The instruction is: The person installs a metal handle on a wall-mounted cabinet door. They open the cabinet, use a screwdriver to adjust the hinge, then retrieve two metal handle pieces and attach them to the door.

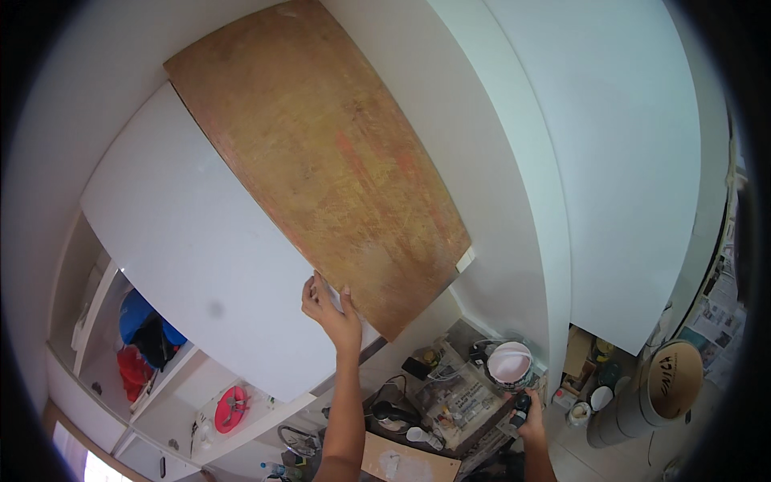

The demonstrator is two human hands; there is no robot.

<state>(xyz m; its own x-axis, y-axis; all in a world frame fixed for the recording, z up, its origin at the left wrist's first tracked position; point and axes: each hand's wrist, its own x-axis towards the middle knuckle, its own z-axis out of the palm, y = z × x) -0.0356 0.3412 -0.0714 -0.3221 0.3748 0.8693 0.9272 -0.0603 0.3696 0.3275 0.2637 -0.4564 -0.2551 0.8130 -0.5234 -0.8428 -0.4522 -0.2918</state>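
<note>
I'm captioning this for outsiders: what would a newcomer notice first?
Most striking is the large worn brown panel, upper centre, beside a white panel on its left. The left hand is at their seam. At lower left, a red dish sits in a white shelf unit.

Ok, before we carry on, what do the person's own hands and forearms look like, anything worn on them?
Both the left hand and the right hand are ungloved. The left forearm and right forearm show no sleeve, watch or cable; small rings or marks are too fine to tell.
</note>
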